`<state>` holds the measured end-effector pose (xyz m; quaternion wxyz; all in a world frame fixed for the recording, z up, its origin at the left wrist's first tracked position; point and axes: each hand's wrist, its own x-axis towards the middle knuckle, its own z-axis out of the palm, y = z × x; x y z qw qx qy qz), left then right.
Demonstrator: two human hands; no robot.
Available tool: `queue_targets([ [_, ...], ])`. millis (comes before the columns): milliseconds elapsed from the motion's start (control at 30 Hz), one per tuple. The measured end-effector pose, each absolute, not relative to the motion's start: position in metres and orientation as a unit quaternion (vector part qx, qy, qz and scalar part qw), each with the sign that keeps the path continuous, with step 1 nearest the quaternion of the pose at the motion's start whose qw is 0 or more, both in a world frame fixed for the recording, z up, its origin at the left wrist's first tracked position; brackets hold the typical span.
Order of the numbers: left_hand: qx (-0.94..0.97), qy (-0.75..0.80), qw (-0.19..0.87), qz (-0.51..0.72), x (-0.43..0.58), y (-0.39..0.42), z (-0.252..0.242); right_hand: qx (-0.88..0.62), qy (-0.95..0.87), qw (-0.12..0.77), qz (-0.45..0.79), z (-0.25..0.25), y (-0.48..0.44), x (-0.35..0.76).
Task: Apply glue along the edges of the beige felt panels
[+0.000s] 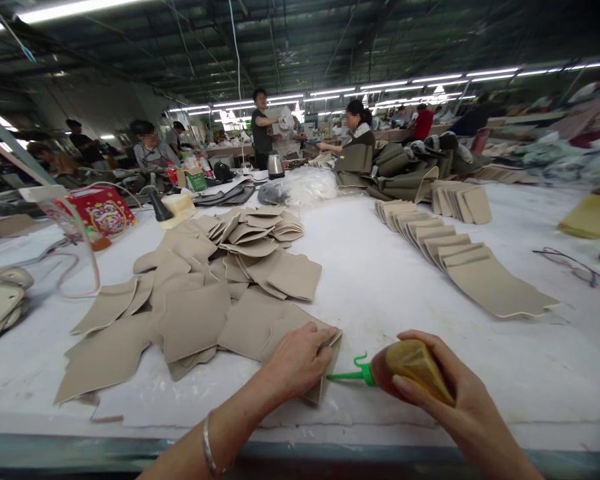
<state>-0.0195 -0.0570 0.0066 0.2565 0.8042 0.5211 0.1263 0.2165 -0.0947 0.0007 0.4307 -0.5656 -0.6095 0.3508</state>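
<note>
My right hand point(460, 387) is wrapped round a squeeze bottle point(410, 367) of amber liquid, tipped on its side. Its green nozzle point(347, 377) points left, with the tip at the edge of a beige panel point(327, 373). My left hand point(300, 360) presses on that panel, fingers partly curled and the index finger along its upper corner. The panel's near edge shows below the hand; the rest is largely covered. Left of it spreads a loose heap of similar beige panels point(195, 313).
Overlapping beige panels point(485, 273) form a row on the right, beside eyeglasses point(575, 267) and a yellowish container point(590, 213). Dark olive pieces point(400, 163), a clear plastic bag point(310, 187) and a kettle point(275, 165) stand farther back. A red box point(103, 210) sits left. Several people work beyond.
</note>
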Motion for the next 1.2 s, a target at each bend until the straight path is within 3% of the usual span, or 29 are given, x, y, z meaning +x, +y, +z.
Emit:
queue_targets([
  [1200,0.794,0.548,0.242,0.100,-0.020,-0.061,0.006,-0.533,-0.612,0.458,0.363,-0.015,-0.114,0.213],
])
